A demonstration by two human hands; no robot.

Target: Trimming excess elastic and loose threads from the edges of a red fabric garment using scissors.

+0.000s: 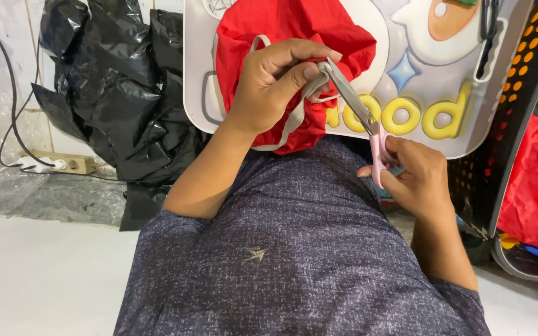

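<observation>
A pale floor is spreading out below, with crumpled black plastic bags (119,106) heaped against the wall and a power strip (73,164) lying beside them. The person is sitting with a cartoon-printed tray (456,112) propped across the lap, and a red fabric piece (281,31) is lying bunched on it. The left hand (275,84) is pinching a grey strap (294,121) of that fabric between thumb and forefinger, pulling it taut. The right hand (415,180) is gripping the pink handles of a pair of scissors (359,112), whose blades are reaching right up to the left thumb. The risk looks plain: the blade tips are sitting so close to the pinching fingers that a slip could nick the thumb, or the blades could catch the red cloth instead of the strap if the tension slackens.
</observation>
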